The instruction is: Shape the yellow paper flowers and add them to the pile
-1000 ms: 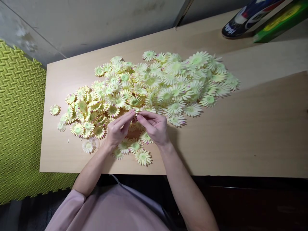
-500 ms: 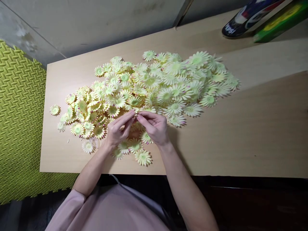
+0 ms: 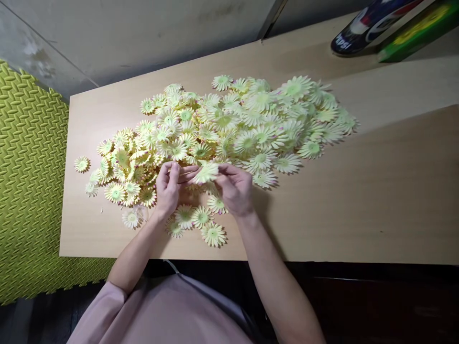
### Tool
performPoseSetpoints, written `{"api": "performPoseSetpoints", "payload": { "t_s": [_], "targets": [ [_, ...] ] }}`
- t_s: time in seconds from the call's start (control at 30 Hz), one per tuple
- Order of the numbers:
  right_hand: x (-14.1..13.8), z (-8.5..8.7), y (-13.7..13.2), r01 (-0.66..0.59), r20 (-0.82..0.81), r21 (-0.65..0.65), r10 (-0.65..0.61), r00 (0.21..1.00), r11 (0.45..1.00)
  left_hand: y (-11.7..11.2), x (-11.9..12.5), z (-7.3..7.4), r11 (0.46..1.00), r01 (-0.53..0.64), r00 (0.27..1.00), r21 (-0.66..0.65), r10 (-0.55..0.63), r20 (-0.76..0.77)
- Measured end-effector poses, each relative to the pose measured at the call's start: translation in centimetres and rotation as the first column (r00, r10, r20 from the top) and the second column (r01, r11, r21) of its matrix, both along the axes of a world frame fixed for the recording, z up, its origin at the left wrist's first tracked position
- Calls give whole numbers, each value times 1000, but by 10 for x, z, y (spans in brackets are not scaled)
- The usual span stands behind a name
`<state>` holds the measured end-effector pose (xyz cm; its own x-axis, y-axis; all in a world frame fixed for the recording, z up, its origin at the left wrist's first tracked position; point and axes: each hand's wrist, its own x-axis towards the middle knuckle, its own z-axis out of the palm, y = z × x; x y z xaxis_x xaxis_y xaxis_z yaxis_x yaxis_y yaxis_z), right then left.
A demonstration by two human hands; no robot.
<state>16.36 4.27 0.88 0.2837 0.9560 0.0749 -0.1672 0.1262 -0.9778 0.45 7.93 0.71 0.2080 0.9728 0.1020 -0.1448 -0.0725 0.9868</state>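
Observation:
My right hand (image 3: 234, 188) pinches a pale yellow-green artificial flower head (image 3: 206, 172) by its right side, tilted above the table in front of me. To its left, my left hand (image 3: 168, 187) has thumb and forefinger pressed together, while its other fingers reach toward the flower's left edge. Whether anything small sits in that pinch is not visible. Just beyond both hands spreads a large heap of similar flower heads (image 3: 247, 141), some with pink petal tips. Several loose flower heads (image 3: 202, 217) lie between my forearms.
The pale wooden table (image 3: 340, 205) meets a grey wall (image 3: 161, 33) at the back. A dark Pepsi bottle (image 3: 358, 31) and a green box (image 3: 412, 36) stand at the far right. Yellow-green foam matting (image 3: 32, 181) borders the left side. A single flower head (image 3: 82, 164) lies near the left edge.
My hands have drawn slightly apart, the left moving left with its thumb raised. The flower between them has turned and now shows more fully, held by the right hand.

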Motion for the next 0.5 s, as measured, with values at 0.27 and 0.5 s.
{"api": "performPoseSetpoints", "payload": {
  "t_s": [0.27, 0.5],
  "targets": [
    [2, 1, -1, 171, 207, 87, -186, 960, 981, -4, 2, 4, 966, 65, 993, 251, -38, -111],
    [-3, 4, -1, -12, 278, 147, -30, 960, 989, -8, 2, 6, 960, 118, 964, 254, -49, -263]
  ]
}}
